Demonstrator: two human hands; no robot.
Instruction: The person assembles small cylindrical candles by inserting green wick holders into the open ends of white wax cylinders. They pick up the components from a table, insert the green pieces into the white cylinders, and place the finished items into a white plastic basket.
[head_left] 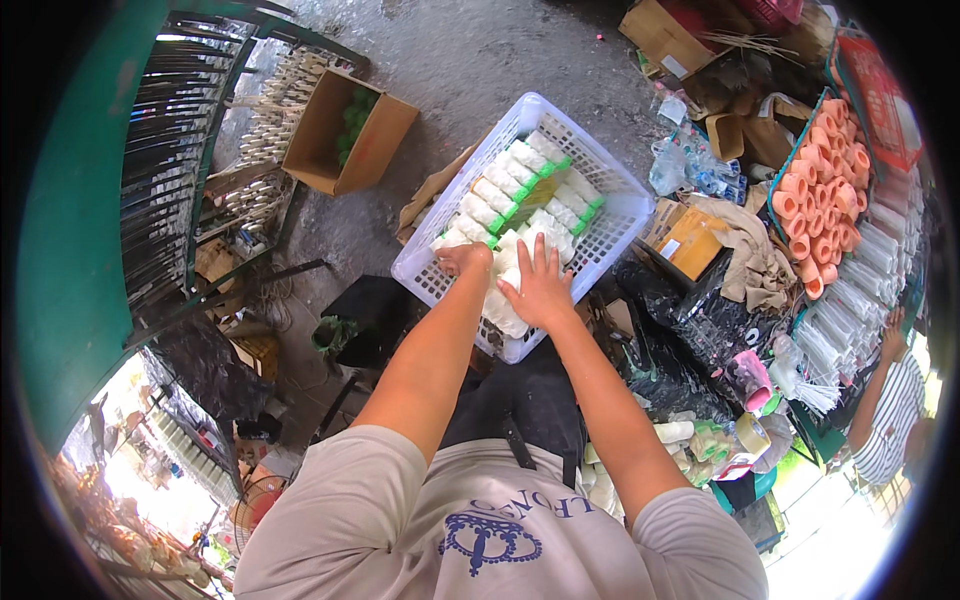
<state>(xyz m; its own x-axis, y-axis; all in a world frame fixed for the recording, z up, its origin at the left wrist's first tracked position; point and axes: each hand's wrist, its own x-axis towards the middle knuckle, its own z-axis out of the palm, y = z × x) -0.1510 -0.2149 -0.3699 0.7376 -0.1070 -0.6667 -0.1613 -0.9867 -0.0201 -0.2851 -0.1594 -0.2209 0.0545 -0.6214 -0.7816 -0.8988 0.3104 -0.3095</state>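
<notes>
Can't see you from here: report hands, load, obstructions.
Right hand spread on white cylindrical rolls; left hand close by, grip unclear. Rolls inside pale-lavender perforated plastic basket. Open brown cardboard box off left, not blocking.

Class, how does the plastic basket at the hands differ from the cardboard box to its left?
The basket is pale lilac with perforated walls; the cardboard box is brown with solid walls. The basket holds white bundles, some green-ended; the box holds green items. The left hand and right hand are at the basket, not the box. Both containers are open.
</notes>
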